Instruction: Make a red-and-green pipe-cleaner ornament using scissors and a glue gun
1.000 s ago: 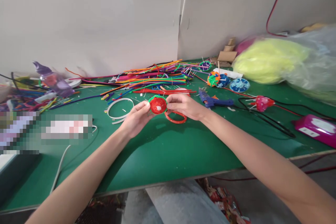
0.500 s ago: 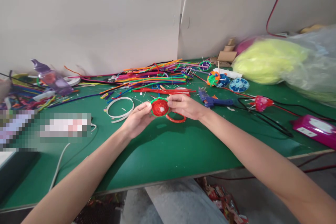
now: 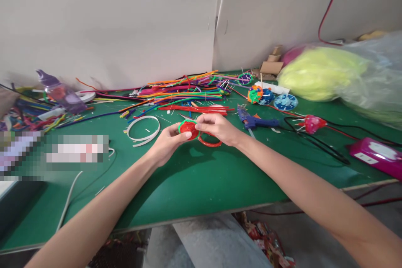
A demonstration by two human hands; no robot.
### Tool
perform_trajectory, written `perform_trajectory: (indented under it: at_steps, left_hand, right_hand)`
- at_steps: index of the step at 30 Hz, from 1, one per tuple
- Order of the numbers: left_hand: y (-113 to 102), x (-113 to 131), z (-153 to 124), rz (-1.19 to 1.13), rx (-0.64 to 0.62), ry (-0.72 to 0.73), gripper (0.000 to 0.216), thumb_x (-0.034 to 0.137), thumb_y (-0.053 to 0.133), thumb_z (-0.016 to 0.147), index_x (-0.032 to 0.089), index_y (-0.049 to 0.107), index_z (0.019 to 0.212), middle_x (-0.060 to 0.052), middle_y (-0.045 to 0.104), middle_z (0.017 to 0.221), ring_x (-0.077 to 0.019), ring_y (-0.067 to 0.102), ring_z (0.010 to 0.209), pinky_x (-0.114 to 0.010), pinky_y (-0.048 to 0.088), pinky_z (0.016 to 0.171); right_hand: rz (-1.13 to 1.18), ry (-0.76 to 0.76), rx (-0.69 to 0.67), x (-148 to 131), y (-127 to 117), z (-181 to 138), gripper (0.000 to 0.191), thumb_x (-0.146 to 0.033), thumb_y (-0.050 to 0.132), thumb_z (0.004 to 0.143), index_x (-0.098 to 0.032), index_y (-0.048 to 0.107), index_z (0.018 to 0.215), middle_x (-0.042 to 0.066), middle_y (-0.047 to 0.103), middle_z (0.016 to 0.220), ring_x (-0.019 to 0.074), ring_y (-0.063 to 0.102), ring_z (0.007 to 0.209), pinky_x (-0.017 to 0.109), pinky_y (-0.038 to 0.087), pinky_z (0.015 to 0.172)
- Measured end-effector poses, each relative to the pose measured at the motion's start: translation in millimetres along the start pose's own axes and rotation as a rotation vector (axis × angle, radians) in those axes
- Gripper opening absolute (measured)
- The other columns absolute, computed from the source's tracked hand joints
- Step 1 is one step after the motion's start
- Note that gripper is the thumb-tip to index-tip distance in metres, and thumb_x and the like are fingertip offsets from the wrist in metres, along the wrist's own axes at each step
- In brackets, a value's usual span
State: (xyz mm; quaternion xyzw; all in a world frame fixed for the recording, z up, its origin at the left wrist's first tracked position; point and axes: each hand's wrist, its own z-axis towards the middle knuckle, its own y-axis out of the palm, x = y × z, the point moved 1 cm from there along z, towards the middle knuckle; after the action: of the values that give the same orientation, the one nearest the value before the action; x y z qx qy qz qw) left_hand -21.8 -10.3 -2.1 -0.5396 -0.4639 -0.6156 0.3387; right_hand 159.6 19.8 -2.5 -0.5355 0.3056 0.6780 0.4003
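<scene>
Between my two hands, above the green table, is a small round red cup-like piece with a green rim [image 3: 189, 128], perhaps of pipe cleaner. My left hand [image 3: 166, 144] is closed on its left side, the thumb lying across the red face. With thumb and fingers, my right hand [image 3: 218, 129] pinches the right edge of the rim. Behind and under the hands lie scissors with red handles [image 3: 211, 144], partly hidden. Red pipe cleaners [image 3: 201, 109] lie just beyond, and a white strip coiled into a ring [image 3: 129, 127] is left of my left hand.
Bundled coloured pipe cleaners [image 3: 185, 92] lie along the wall. On the right are a blue glue gun [image 3: 260, 122], its cord, a red spiky piece [image 3: 315, 124], a magenta box [image 3: 377, 155] and plastic bags [image 3: 323, 73]. A purple bottle [image 3: 64, 94] lies at left.
The red piece has shifted slightly left and turned. My left thumb has moved from its rim onto its face, and my right hand has moved slightly left with it.
</scene>
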Motion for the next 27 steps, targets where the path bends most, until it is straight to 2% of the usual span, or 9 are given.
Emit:
perform_trajectory:
  at_steps: [5, 10, 15, 22, 27]
  left_hand:
    - [2.5, 0.8, -0.5, 0.012, 0.052, 0.013, 0.027, 0.027, 0.083, 0.062, 0.015, 0.074, 0.084, -0.002, 0.072, 0.082, -0.0141, 0.062, 0.076, -0.028, 0.047, 0.079]
    - [-0.2, -0.3, 0.8, -0.019, 0.035, 0.017, 0.023, 0.026, 0.082, 0.06, 0.015, 0.074, 0.078, -0.001, 0.07, 0.076, -0.0133, 0.06, 0.07, -0.026, 0.047, 0.074]
    - [-3.5, 0.6, 1.3, -0.005, 0.031, 0.043, 0.024, 0.026, 0.081, 0.061, 0.015, 0.074, 0.081, -0.002, 0.072, 0.079, -0.0147, 0.061, 0.072, -0.027, 0.046, 0.075]
    - [-3.9, 2.7, 1.2, 0.019, 0.053, 0.039, 0.024, 0.026, 0.082, 0.061, 0.015, 0.074, 0.081, -0.002, 0.072, 0.079, -0.0146, 0.062, 0.072, -0.027, 0.046, 0.075]
    - [-6.1, 0.1, 1.9, 0.001, 0.017, 0.014, 0.029, 0.028, 0.083, 0.063, 0.015, 0.075, 0.087, -0.003, 0.074, 0.084, -0.0147, 0.064, 0.076, -0.027, 0.047, 0.079]
  right_hand:
    - [0.019, -0.01, -0.028, 4.2, 1.2, 0.3, 0.026, -0.04, 0.072, 0.075, -0.016, 0.063, 0.071, -0.001, 0.057, 0.069, 0.0114, 0.051, 0.067, 0.027, 0.039, 0.066]
    - [-0.001, 0.01, -0.035, 4.4, 1.1, -0.1, 0.027, -0.042, 0.072, 0.075, -0.015, 0.064, 0.071, -0.001, 0.057, 0.068, 0.0112, 0.05, 0.066, 0.027, 0.038, 0.065]
    - [-0.048, -0.011, 0.03, -0.3, -2.1, -1.0, 0.032, -0.045, 0.074, 0.072, -0.015, 0.064, 0.07, -0.001, 0.059, 0.066, 0.0119, 0.052, 0.064, 0.028, 0.04, 0.064]
    - [-0.027, 0.026, 0.028, -0.3, -1.5, -1.4, 0.031, -0.044, 0.077, 0.07, -0.015, 0.066, 0.072, 0.0, 0.061, 0.067, 0.013, 0.057, 0.066, 0.029, 0.044, 0.067]
    - [-0.045, 0.009, 0.048, -1.0, -1.7, -1.5, 0.032, -0.045, 0.076, 0.07, -0.015, 0.064, 0.07, 0.0, 0.06, 0.065, 0.0127, 0.056, 0.064, 0.029, 0.044, 0.065]
